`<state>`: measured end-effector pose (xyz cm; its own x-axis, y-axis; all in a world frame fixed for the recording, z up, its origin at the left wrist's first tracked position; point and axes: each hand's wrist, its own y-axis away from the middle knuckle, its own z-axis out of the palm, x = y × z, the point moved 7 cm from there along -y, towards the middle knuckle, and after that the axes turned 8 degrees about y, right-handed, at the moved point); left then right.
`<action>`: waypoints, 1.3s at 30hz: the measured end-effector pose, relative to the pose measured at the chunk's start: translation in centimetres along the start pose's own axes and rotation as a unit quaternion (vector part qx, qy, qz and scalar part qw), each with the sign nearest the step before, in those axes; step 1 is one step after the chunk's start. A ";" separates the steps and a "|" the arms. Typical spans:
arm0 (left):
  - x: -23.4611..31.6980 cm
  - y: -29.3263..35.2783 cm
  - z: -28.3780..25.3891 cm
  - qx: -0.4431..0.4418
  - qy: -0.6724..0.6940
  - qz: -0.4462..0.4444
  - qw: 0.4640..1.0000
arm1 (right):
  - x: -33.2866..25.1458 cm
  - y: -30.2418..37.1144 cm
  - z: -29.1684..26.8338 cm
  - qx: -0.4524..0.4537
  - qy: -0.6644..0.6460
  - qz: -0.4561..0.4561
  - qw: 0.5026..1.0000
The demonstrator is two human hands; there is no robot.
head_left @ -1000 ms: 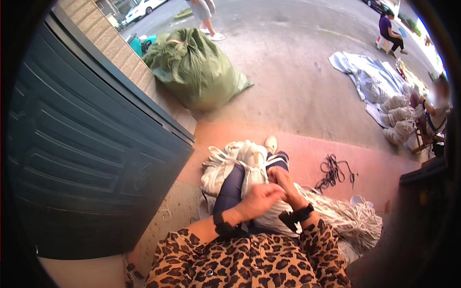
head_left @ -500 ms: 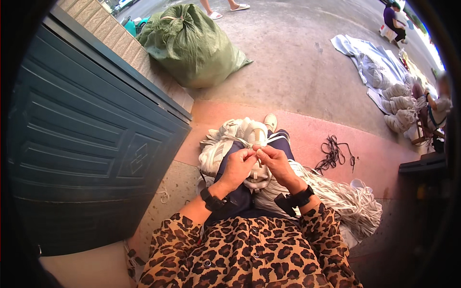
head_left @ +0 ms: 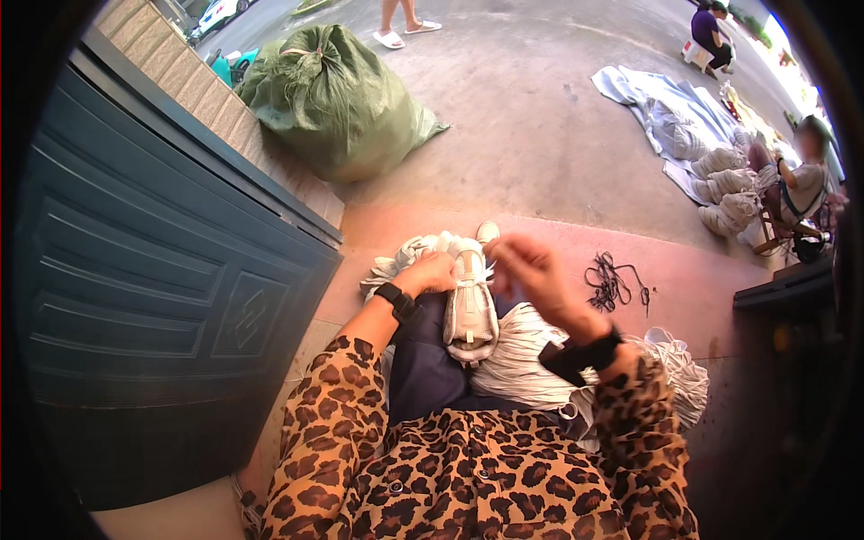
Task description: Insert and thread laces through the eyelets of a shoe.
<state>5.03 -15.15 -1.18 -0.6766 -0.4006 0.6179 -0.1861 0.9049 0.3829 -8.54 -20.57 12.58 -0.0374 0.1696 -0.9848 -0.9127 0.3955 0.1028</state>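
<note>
A beige-and-white shoe [head_left: 471, 315] rests on my lap with its toe away from me and its heel end close to my body. A pale shoelace [head_left: 470, 284] crosses its front part. My left hand [head_left: 430, 273] is closed against the shoe's left edge; what its fingers hold is hidden. Raised to the right of the toe, my right hand [head_left: 531, 270] is smeared by motion, so its fingers cannot be read. Over my right thigh lies a thick bundle of off-white laces [head_left: 522, 351]. More pale shoe pieces [head_left: 396, 261] are heaped beyond my left hand.
Left stands a dark blue-green panelled door [head_left: 162, 297]. A stuffed green sack [head_left: 337, 108] sits ahead. Tangled black cord [head_left: 616, 281] lies on the floor to the right. Further right, a seated person [head_left: 805, 180] is beside pale bundles [head_left: 724, 184] and a light blue cloth [head_left: 643, 99].
My hands were together at the shoe's lacing; now they are apart, the right one lifted up and rightward, the left at the shoe's side. The shoe is more exposed. The view has shifted slightly.
</note>
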 end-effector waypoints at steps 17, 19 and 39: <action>-1.9 0.0 1.2 -0.035 0.345 -0.024 0.937 | -26.8 11.1 -15.2 0.191 0.257 -0.342 0.884; -1.9 0.5 0.9 -0.028 0.401 -0.064 0.913 | -27.2 11.9 -16.7 0.207 0.257 -0.339 0.881; 4.8 -3.8 2.1 -0.004 -0.172 0.046 0.984 | -29.8 19.1 -28.9 0.359 0.238 -0.302 0.850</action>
<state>1.03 -20.18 -1.08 -0.8913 -0.2440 0.3822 -0.1089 0.9334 0.3419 -36.62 -44.17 39.83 0.0337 -0.5781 -0.8153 -0.3461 0.7585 -0.5522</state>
